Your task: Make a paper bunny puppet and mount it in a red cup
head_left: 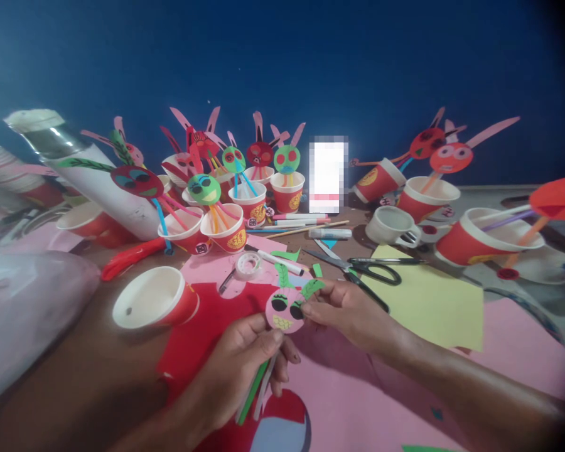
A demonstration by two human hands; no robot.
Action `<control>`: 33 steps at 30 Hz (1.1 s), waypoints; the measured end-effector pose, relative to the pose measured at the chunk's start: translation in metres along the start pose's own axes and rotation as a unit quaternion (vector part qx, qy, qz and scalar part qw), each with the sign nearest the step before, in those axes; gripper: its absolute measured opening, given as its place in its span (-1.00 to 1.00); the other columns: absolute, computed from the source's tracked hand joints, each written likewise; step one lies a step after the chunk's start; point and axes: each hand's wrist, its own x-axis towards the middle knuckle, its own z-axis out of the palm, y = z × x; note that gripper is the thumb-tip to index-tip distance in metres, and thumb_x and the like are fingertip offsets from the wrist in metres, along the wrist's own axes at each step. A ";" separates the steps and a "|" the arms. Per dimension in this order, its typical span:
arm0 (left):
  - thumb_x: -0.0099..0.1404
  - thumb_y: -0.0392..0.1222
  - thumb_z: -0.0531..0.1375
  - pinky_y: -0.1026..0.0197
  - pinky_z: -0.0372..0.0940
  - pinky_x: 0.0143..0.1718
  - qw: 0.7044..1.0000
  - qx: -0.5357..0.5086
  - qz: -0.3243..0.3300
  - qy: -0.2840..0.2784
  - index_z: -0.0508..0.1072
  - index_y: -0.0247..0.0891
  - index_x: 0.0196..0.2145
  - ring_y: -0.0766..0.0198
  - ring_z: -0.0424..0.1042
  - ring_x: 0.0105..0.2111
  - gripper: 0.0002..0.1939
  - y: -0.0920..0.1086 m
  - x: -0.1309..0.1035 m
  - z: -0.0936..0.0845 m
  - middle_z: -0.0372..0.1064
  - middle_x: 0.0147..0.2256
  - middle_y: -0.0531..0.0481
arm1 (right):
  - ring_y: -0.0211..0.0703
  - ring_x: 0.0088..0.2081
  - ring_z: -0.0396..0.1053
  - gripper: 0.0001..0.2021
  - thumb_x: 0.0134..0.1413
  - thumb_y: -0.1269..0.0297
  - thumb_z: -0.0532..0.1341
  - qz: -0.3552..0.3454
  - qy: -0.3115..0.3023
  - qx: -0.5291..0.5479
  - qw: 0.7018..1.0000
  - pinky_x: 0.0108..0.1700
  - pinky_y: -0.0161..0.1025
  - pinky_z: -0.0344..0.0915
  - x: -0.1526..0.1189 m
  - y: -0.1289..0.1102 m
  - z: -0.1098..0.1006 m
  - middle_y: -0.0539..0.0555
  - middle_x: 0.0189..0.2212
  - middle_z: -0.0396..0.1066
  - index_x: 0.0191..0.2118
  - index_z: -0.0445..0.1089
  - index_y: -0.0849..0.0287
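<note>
A round pink paper face [285, 317] with black eyes, a yellow mouth and green leaf-like ears is held up at the centre. My left hand [252, 348] pinches its lower edge, with green and white sticks [253, 390] hanging down under the fingers. At the right side of the face, my right hand [332, 304] has its thumb and fingers closed on the edge near a green ear. Red paper [193, 336] and pink paper [339, 389] lie beneath both hands.
Red-and-white cups [230, 235] with paper faces on sticks stand behind. Black scissors [381, 270] lie right of centre near yellow paper [428, 301]. A tape roll [248, 265], pens [301, 218], a white mug [390, 227] and a tipped cup [153, 298] are nearby. A plastic bag [28, 314] sits left.
</note>
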 end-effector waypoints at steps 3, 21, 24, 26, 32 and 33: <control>0.21 -0.17 0.14 0.36 0.22 -0.65 1.000 -0.005 0.000 0.005 0.41 -0.35 -0.42 0.42 0.28 -0.63 -0.82 0.001 0.001 0.002 0.38 -0.47 -0.04 | -0.32 -0.48 0.24 -0.85 0.00 0.22 0.21 0.001 0.001 -0.002 1.000 -0.39 -0.35 0.19 0.000 0.002 0.000 -0.07 -0.53 0.29 -0.38 0.33 0.19; 0.23 -0.21 0.12 0.40 0.21 -0.70 1.000 -0.014 -0.002 0.019 0.41 -0.36 -0.39 0.43 0.27 -0.66 -0.85 -0.001 0.003 0.006 0.39 -0.51 -0.02 | -0.22 -0.43 0.33 -0.75 -0.04 0.10 0.25 0.031 -0.039 -0.019 0.999 -0.37 -0.28 0.22 -0.007 -0.002 0.010 0.01 -0.49 0.37 -0.40 0.35 0.22; 0.22 -0.20 0.12 0.40 0.22 -0.68 1.000 -0.003 0.003 0.013 0.42 -0.37 -0.38 0.43 0.29 -0.64 -0.84 -0.002 0.002 0.008 0.39 -0.50 -0.03 | -0.25 -0.46 0.31 -0.77 -0.03 0.13 0.24 0.036 -0.015 -0.062 0.997 -0.41 -0.32 0.21 -0.006 0.001 0.012 0.01 -0.49 0.39 -0.41 0.37 0.24; 0.22 -0.20 0.13 0.39 0.23 -0.68 1.000 0.003 0.005 0.012 0.42 -0.37 -0.38 0.43 0.29 -0.64 -0.84 -0.002 0.001 0.008 0.39 -0.49 -0.03 | -0.26 -0.46 0.29 -0.79 -0.05 0.17 0.24 0.032 0.015 -0.088 0.995 -0.42 -0.33 0.21 -0.006 0.004 0.012 0.00 -0.48 0.39 -0.39 0.39 0.24; 0.24 -0.22 0.09 0.38 0.23 -0.66 1.000 0.025 0.008 0.009 0.42 -0.38 -0.40 0.43 0.28 -0.64 -0.82 -0.003 0.000 0.008 0.39 -0.49 -0.04 | -0.32 -0.51 0.26 -0.86 -0.02 0.27 0.19 0.025 0.004 -0.082 0.996 -0.45 -0.38 0.18 -0.006 0.004 0.014 -0.02 -0.52 0.36 -0.42 0.39 0.26; 0.25 -0.22 0.09 0.38 0.23 -0.66 1.000 0.026 0.009 0.008 0.42 -0.38 -0.39 0.43 0.28 -0.64 -0.82 -0.004 0.000 0.008 0.39 -0.49 -0.04 | -0.33 -0.52 0.25 -0.87 -0.03 0.28 0.19 0.024 0.003 -0.078 0.997 -0.47 -0.39 0.17 -0.006 0.003 0.014 -0.03 -0.54 0.36 -0.44 0.38 0.26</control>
